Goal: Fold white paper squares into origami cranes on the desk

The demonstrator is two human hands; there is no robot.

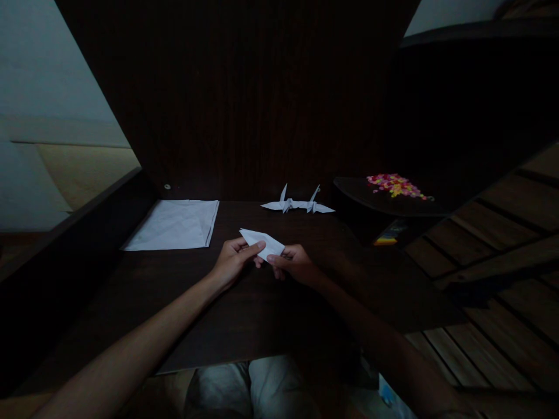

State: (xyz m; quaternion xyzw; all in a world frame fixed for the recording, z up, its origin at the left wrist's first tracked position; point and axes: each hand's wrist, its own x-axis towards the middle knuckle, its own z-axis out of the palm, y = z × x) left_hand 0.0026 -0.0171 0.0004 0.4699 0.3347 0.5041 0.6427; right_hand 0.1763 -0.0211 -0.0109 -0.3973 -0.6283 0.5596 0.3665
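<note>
A folded piece of white paper (262, 237), narrowing to a point at its upper left, is held above the dark desk (244, 314). My left hand (233, 259) pinches its left side, thumb on top and fingers underneath. At its lower right, my right hand (294, 263) grips it with the thumb on the near face. Parts of the fingers are hidden behind the paper. Beyond the hands, folded paper cranes (299, 205) stand on the desk near the back panel. A stack of white paper sheets (172, 226) lies at the left.
A dark side shelf (349, 189) at the right carries a pile of small pink, red and yellow pieces (399, 186). Below it sits a yellow-edged item (385, 240). A raised dark board (78, 227) borders the left side. Wooden slats (489, 343) lie at the right.
</note>
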